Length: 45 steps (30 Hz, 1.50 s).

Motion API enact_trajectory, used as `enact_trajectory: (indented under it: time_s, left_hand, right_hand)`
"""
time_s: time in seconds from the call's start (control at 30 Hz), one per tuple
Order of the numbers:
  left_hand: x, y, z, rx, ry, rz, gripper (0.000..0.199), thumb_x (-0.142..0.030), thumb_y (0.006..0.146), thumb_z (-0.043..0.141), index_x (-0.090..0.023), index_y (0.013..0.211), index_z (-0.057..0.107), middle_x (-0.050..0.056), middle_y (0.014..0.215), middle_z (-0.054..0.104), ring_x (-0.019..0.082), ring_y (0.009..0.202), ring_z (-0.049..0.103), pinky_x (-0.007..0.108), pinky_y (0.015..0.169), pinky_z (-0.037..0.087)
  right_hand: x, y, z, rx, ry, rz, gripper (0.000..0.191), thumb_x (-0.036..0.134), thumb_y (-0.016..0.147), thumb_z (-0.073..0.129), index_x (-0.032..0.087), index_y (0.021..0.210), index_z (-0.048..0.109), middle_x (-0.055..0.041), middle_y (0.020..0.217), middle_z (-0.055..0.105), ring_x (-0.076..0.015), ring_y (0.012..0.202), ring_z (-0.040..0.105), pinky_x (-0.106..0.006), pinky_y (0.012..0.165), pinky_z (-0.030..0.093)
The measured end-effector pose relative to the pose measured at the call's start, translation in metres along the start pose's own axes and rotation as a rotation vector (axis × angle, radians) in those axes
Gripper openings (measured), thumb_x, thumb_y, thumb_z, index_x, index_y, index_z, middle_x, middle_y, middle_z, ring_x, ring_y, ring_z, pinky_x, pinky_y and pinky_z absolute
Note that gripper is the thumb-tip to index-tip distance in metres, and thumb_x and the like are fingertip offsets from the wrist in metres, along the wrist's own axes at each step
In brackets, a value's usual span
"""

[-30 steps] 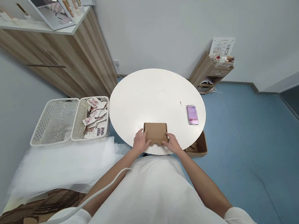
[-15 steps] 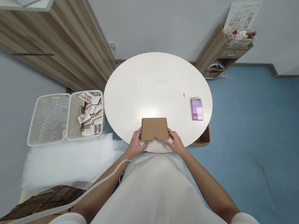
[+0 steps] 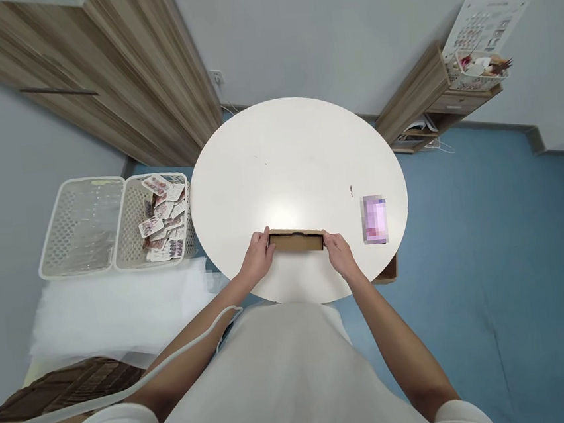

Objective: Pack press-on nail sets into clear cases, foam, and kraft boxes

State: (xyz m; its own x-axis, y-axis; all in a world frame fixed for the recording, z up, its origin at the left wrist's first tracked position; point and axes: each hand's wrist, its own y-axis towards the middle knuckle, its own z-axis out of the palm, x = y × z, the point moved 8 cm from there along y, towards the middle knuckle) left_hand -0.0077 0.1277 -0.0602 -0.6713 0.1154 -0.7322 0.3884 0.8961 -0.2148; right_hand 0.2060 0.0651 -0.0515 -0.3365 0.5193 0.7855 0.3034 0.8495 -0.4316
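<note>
An oval white worktop (image 3: 297, 163) stands before the person. Left of it, one white plastic basket (image 3: 128, 219) holds printed cards (image 3: 163, 216); another lies beyond. Over the worktop's near part, a small brown cardboard box (image 3: 296, 241) sits between both hands: left hand (image 3: 258, 257) fingers grip its left end, right hand (image 3: 341, 255) fingers its right.

no readable text, labels or numbers
</note>
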Motion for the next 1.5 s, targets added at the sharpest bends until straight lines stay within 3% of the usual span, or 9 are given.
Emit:
enact_trajectory:
  time_s: [0.13,0.43,0.53,0.67,0.83,1.07,1.27,1.37,1.5]
  left_hand:
    - [-0.004,-0.003,-0.003,-0.008,0.016,0.028,0.051,-0.026,0.086,0.035,-0.017,0.135,0.027,0.005,0.086,0.043,0.018,0.077,0.047,0.033,0.074,0.043]
    - [-0.012,-0.006,-0.015,-0.072,-0.014,0.046,0.047,-0.029,0.086,0.039,-0.019,0.131,0.032,0.004,0.084,0.048,0.016,0.073,0.048,0.031,0.071,0.043]
    - [-0.015,-0.004,-0.017,-0.075,-0.012,0.056,0.046,-0.030,0.085,0.039,-0.018,0.130,0.036,0.003,0.080,0.049,0.016,0.073,0.048,0.031,0.071,0.043]
    - [-0.015,-0.002,-0.021,-0.060,-0.034,0.048,0.045,-0.036,0.087,0.036,-0.017,0.128,0.040,0.003,0.080,0.050,0.016,0.073,0.050,0.031,0.071,0.043]
    - [-0.004,-0.002,-0.025,-0.080,-0.117,-0.009,0.042,-0.040,0.088,0.030,-0.020,0.118,0.052,0.004,0.083,0.056,0.016,0.080,0.053,0.031,0.077,0.042]
    - [0.014,-0.003,-0.018,-0.034,-0.216,-0.101,0.038,-0.036,0.082,0.042,-0.022,0.116,0.053,0.004,0.094,0.054,0.012,0.069,0.054,0.028,0.069,0.046]
    - [0.036,-0.005,0.004,0.078,-0.115,-0.084,0.040,-0.025,0.077,0.048,-0.022,0.116,0.051,0.006,0.103,0.054,0.014,0.074,0.057,0.032,0.073,0.047]
    - [0.045,-0.008,0.015,0.052,-0.091,-0.030,0.027,-0.024,0.079,0.044,-0.019,0.101,0.058,0.007,0.099,0.056,0.017,0.082,0.057,0.034,0.077,0.047]
    - [0.053,-0.012,0.022,0.011,-0.153,-0.074,0.044,-0.026,0.075,0.052,-0.019,0.118,0.045,0.005,0.101,0.053,0.014,0.077,0.056,0.031,0.076,0.047]
  right_hand:
    - [-0.004,0.002,0.001,0.015,0.054,0.064,0.048,0.061,0.078,0.033,0.021,0.060,0.052,-0.0047,0.089,0.057,-0.0195,0.089,0.049,-0.029,0.078,0.038]
    - [-0.007,-0.002,0.005,0.067,0.090,0.114,0.049,0.062,0.076,0.035,0.020,0.073,0.061,-0.0040,0.091,0.061,-0.0189,0.080,0.050,-0.030,0.070,0.038]
    - [-0.006,-0.001,0.005,0.080,0.126,0.093,0.048,0.059,0.076,0.037,0.021,0.082,0.065,-0.0046,0.101,0.062,-0.0212,0.091,0.052,-0.032,0.077,0.039]
    - [-0.009,0.000,0.006,0.101,0.232,0.094,0.046,0.054,0.075,0.044,0.026,0.108,0.061,-0.0030,0.126,0.050,-0.0218,0.111,0.046,-0.035,0.091,0.036]
    - [-0.014,-0.003,0.007,0.143,0.293,0.143,0.049,0.049,0.075,0.050,0.030,0.120,0.050,-0.0026,0.126,0.049,-0.0195,0.110,0.047,-0.037,0.092,0.038]
    - [-0.015,-0.008,0.012,0.147,0.356,0.095,0.047,0.033,0.072,0.055,0.028,0.119,0.051,-0.0041,0.124,0.048,-0.0171,0.100,0.052,-0.035,0.086,0.044]
    - [-0.035,-0.007,0.027,0.091,0.159,0.008,0.046,0.020,0.071,0.050,0.028,0.116,0.052,-0.0043,0.122,0.049,-0.0145,0.086,0.056,-0.035,0.080,0.047]
    - [-0.042,-0.006,0.033,0.015,0.056,-0.062,0.037,0.016,0.072,0.045,0.024,0.107,0.058,-0.0056,0.115,0.052,-0.0155,0.090,0.055,-0.034,0.082,0.047]
    - [-0.046,-0.010,0.036,-0.027,0.041,-0.101,0.043,0.016,0.072,0.045,0.024,0.114,0.051,-0.0057,0.115,0.050,-0.0143,0.086,0.055,-0.033,0.079,0.049]
